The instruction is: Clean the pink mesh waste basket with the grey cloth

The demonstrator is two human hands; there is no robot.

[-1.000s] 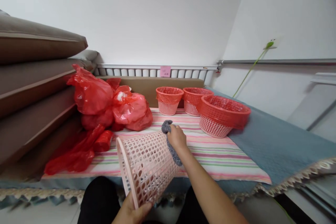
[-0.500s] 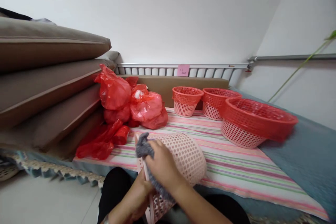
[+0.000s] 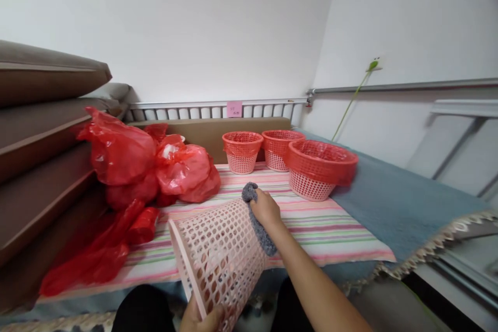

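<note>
Here, pink basket (image 3: 223, 246) tilted between left hand (image 3: 204, 317) pinching rim (image 3: 186, 264), right hand (image 3: 266, 208) clutching grey cloth (image 3: 264, 240) at opposite end

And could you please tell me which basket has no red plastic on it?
The tilted basket in the left hand; the other three stand upright, draped with red plastic.

- Perforated basket (image 3: 229, 246): moulded plastic, smooth, low sheen.
- Wiping cloth (image 3: 262, 236): grey textile, rough, nubbly, matt.
- Basket liners (image 3: 322, 166): thin plastic film, glossy, translucent.
- Tied bags (image 3: 184, 168): plastic film, glossy, crinkled.
- Striped sheet (image 3: 315, 222): cloth, matt.
- Blue cover (image 3: 392, 187): fabric, matt; lace-like textile edging (image 3: 422, 258).
- Stacked cushions (image 3: 42, 124): cloth-covered, matt.
- Pink note (image 3: 234, 109): paper, matt.
- Wall (image 3: 218, 26): smooth, matt.
- Pipe (image 3: 392, 87): probably painted metal; finish too distant to confirm.
</note>
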